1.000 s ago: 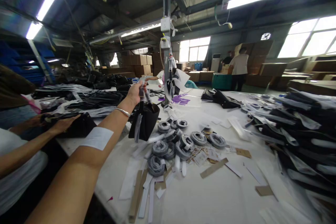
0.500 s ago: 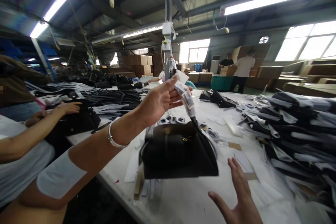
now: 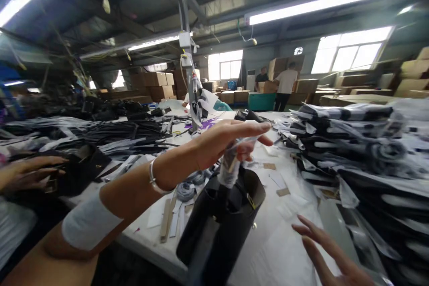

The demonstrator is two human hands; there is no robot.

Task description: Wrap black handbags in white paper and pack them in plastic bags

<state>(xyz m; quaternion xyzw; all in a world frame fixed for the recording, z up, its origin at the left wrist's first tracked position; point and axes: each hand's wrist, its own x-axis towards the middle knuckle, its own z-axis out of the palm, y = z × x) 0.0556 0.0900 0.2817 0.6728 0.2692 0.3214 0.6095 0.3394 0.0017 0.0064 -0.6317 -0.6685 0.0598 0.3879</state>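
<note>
My left hand [image 3: 239,138], with a bangle at its wrist, is closed around the clear-plastic-wrapped handle [image 3: 229,167] of a black handbag [image 3: 214,228]. Held up over the table, the bag is turned end-on and tilted, its top gaping; its lower part is blurred. A small gold-coloured fitting shows at its rim. To the right, apart from the bag, my right hand [image 3: 330,250] has its fingers spread with nothing in them. Part of that hand is cut off by the bottom edge.
Stacked black straps and pieces with white wrapping [image 3: 351,152] lie on the right of the white table [image 3: 278,250]. More black strips [image 3: 124,129] cover the left. A co-worker's hand [image 3: 33,172] touches another black bag [image 3: 80,163]. A post [image 3: 191,98] stands ahead.
The handbag has turned from broadside to end-on and come closer and lower in my left hand. My right hand has moved right and down. The whole view has swung to the right.
</note>
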